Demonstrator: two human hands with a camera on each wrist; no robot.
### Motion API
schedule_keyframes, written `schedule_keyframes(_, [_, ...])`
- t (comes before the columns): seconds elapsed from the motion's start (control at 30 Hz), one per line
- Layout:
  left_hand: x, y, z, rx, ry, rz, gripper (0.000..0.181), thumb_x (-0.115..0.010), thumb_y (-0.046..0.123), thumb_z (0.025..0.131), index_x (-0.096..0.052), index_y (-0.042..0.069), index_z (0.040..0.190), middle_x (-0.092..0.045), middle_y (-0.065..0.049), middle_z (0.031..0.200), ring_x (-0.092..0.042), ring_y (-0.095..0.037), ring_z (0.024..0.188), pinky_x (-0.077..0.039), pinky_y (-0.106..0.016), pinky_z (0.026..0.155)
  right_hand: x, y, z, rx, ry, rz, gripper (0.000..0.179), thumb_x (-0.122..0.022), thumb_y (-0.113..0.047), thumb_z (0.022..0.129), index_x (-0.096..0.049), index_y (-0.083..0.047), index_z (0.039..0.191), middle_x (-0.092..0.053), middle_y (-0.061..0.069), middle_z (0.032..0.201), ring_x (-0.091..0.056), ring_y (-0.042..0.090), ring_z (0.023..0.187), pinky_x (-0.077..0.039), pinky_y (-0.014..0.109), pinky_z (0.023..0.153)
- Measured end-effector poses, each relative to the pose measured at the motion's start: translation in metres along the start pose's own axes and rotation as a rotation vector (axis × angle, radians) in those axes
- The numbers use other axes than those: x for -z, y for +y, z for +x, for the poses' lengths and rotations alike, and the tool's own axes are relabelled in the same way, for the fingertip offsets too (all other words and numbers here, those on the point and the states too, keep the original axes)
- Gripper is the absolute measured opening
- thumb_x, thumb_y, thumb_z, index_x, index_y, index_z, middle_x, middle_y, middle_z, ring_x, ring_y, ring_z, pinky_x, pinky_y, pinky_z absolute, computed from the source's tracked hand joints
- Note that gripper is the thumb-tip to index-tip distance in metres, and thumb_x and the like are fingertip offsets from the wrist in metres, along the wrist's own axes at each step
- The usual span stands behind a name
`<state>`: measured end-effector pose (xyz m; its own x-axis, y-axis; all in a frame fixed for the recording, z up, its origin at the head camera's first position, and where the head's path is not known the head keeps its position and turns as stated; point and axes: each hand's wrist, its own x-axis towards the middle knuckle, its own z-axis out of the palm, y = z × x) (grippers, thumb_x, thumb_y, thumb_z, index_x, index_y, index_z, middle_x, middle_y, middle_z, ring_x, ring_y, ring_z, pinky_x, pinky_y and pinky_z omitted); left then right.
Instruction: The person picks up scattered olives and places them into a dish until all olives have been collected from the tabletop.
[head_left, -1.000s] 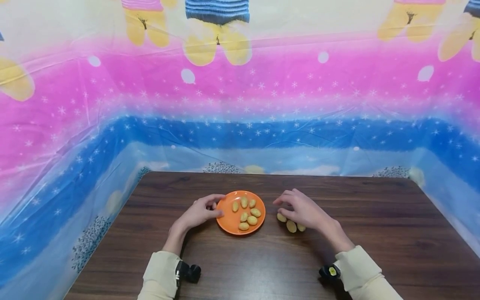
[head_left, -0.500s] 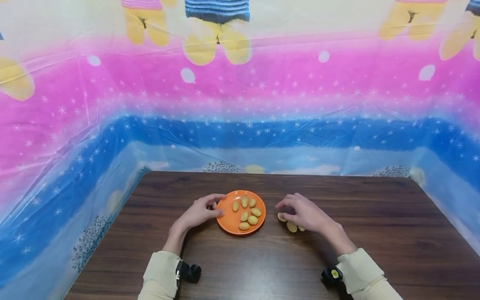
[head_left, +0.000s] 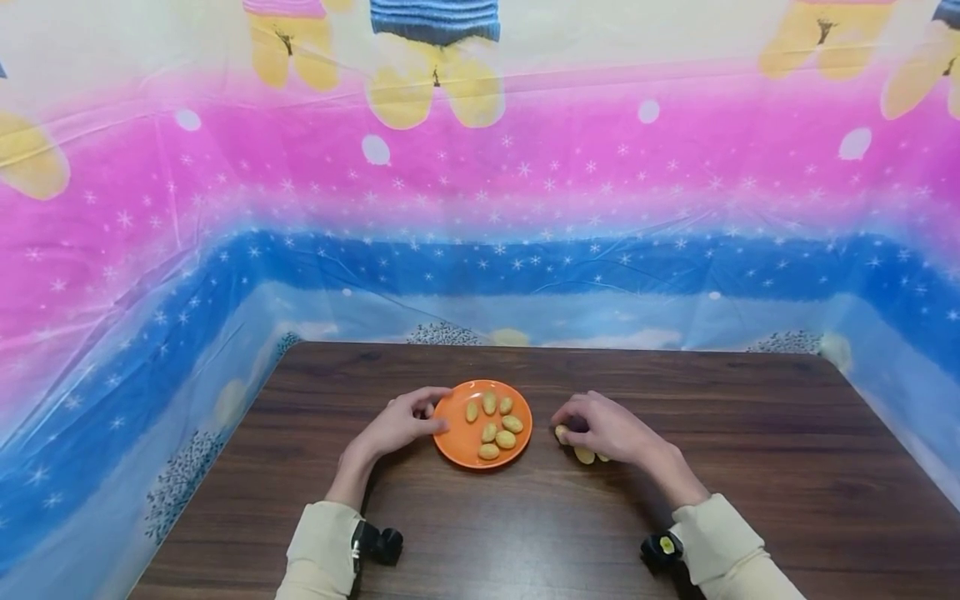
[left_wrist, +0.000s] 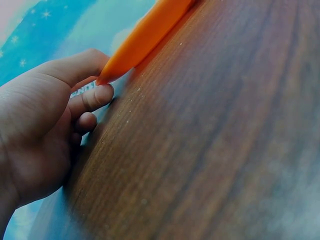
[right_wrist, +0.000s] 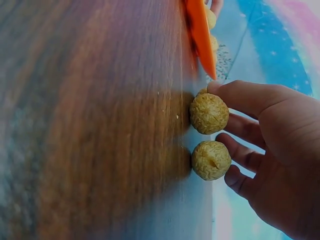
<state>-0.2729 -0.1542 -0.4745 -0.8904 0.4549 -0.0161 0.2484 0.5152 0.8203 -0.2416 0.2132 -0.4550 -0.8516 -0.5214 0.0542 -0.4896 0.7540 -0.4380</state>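
Note:
An orange plate (head_left: 459, 446) lies on the table with several small yellowish, oval, wrinkled pieces (head_left: 506, 439) on it. My left hand (head_left: 397, 427) pinches the plate's left rim; in the left wrist view the thumb is on top and a fingertip is below. To the right of the plate, my right hand (head_left: 611, 429) is low over a small group of the same pieces. Its thumb and forefinger pinch one oval piece (head_left: 561, 433) at the group's left end. In the right wrist view two nearer pieces (right_wrist: 209, 114) rest on the table beside the fingers and partly hide the pinched one.
The dark wooden table (head_left: 480, 533) ends in a straight back edge. A patterned pink and blue cloth (head_left: 450, 192) hangs behind it and around both sides. Each wrist wears a black camera (head_left: 378, 543) on a strap.
My right hand has come down slightly, and its thumb and forefinger have closed on the leftmost loose piece, which has tipped up a little. The left hand and plate stay in place.

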Motion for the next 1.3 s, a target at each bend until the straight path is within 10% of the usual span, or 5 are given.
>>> schedule_keyframes(1.3, [-0.002, -0.001, 0.001, 0.016, 0.007, -0.022, 0.054, -0.073, 0.027, 0.091, -0.054, 0.021, 0.141, -0.055, -0.005, 0.087, -0.047, -0.019, 0.074, -0.036, -0.028, 0.068, 0.012, -0.045, 0.031, 0.128, 0.093, -0.008, 0.023, -0.072, -0.024, 0.092, -0.075, -0.015, 0.113, -0.068, -0.006, 0.107, -0.056, 0.014, 0.092, -0.048, 0.032, 0.079])
